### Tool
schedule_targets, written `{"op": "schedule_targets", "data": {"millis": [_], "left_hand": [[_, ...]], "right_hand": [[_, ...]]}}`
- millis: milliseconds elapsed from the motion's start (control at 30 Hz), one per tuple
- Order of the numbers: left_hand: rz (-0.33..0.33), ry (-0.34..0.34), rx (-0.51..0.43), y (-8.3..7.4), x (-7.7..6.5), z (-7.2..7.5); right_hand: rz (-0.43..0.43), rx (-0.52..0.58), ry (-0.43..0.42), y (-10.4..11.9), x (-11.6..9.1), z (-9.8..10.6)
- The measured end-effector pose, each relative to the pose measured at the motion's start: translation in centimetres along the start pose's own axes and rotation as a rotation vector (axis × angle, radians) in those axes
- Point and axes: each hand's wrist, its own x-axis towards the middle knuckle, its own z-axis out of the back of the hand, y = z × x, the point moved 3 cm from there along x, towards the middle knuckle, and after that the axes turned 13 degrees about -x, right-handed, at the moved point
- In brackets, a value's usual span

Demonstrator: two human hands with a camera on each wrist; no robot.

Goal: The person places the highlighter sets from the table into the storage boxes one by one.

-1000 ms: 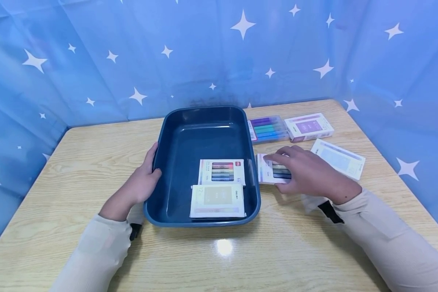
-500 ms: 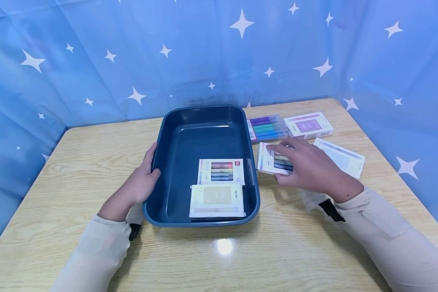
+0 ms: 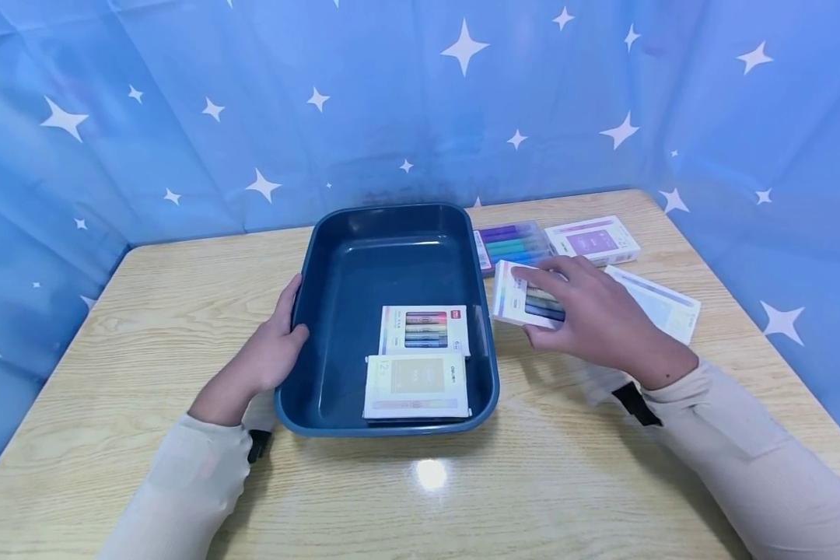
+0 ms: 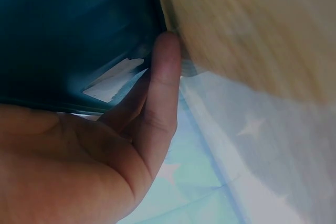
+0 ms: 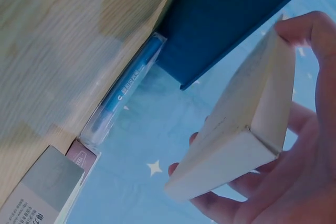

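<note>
My left hand (image 3: 269, 350) holds the left side of a dark blue tray (image 3: 385, 428), its thumb lapping over the rim. In the left wrist view its fingers (image 4: 163, 93) lie along the tray's outside. Just right of the tray, my right hand (image 3: 588, 319) grips a white box of markers (image 3: 512, 295), raised and tilted; coloured barrels show through its window. The right wrist view shows fingers and thumb around this carton (image 5: 231, 124). Inside the tray's near right corner lie a windowed marker box (image 3: 395, 330) and a pale 12-piece carton (image 3: 420, 385) overlapping its near edge.
Behind the right hand a clear case of coloured markers (image 3: 511, 241) sits against the tray's right side. A white and purple carton (image 3: 593, 239) and a pale flat carton (image 3: 661, 303) lie further right. A starry blue curtain (image 3: 364, 101) hangs behind the wooden table (image 3: 364, 498).
The right hand has lifted the marker box off the table and tilted it, shifting slightly away from me. The left hand and the tray stay put.
</note>
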Motion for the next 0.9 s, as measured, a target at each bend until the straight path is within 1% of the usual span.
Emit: {"op": "schedule_targets", "data": {"millis": [200, 400, 467, 567, 733, 900], "left_hand": [[-0.001, 0.007, -0.013, 0.0, 0.0, 0.0], [-0.004, 0.007, -0.014, -0.1, 0.0, 0.0], [-0.002, 0.007, -0.011, -0.1, 0.0, 0.0], [-0.004, 0.003, 0.002, -0.2, 0.0, 0.0], [0.0, -0.001, 0.008, -0.2, -0.1, 0.1], [0.005, 0.005, 0.008, 0.0, -0.1, 0.1]], "right_hand": [[-0.001, 0.01, -0.027, 0.3, -0.1, 0.2], [0.032, 0.01, -0.057, 0.5, 0.0, 0.0], [0.04, 0.023, -0.055, 0.6, 0.0, -0.2], [0.043, 0.067, -0.024, 0.8, 0.0, -0.3], [0.039, 0.161, 0.065, 1.3, 0.1, -0.4], [0.043, 0.204, 0.123, 1.8, 0.2, -0.6]]}}
